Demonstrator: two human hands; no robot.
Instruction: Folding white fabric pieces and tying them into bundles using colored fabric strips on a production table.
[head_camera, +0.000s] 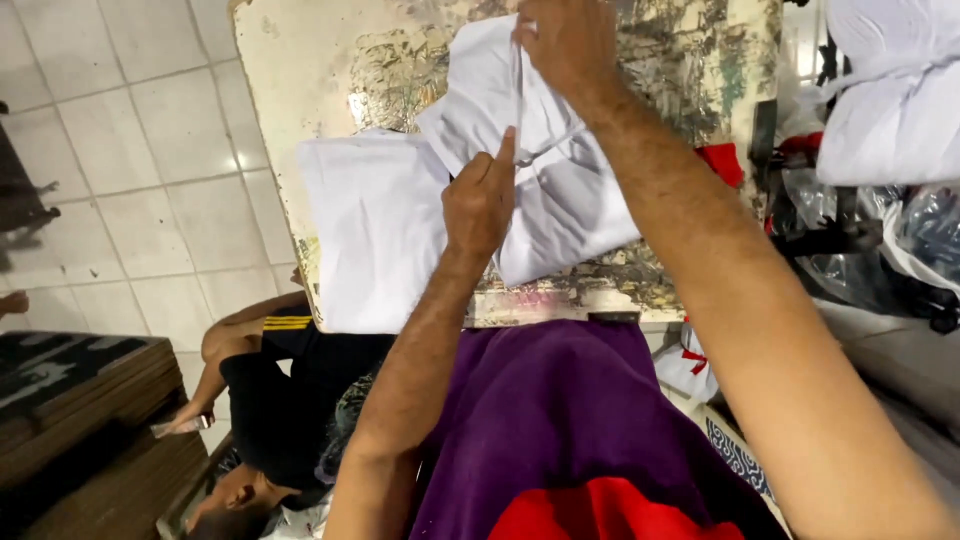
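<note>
- Nearest the camera, at six o'clock, is the person's own purple and red garment (570, 440), filling the lower middle of the view.
- The paint-stained work board (300, 70) runs from ten to two o'clock; no containers stand on it.
- A flat white cloth (375, 230) lies on the board at about nine o'clock of the hands, one edge tucked under the piece being handled.
- The white garment piece (575, 200) sits at the board's centre, its long axis tilted from seven toward one o'clock.
- The right hand (568, 40) is farther off, at twelve o'clock, fingers pinched shut on the piece's top edge, lifting it.
- The left hand (482, 205) is nearer, with thumb and fingers closed on a fold at the piece's left side, the thumb pointing up.
- The fabric stretches between the two grips, from the left hand toward one o'clock.
- More white bundles (890, 90) are stacked at two o'clock.
- Another person in black (270, 400) crouches on the floor at eight o'clock.
</note>
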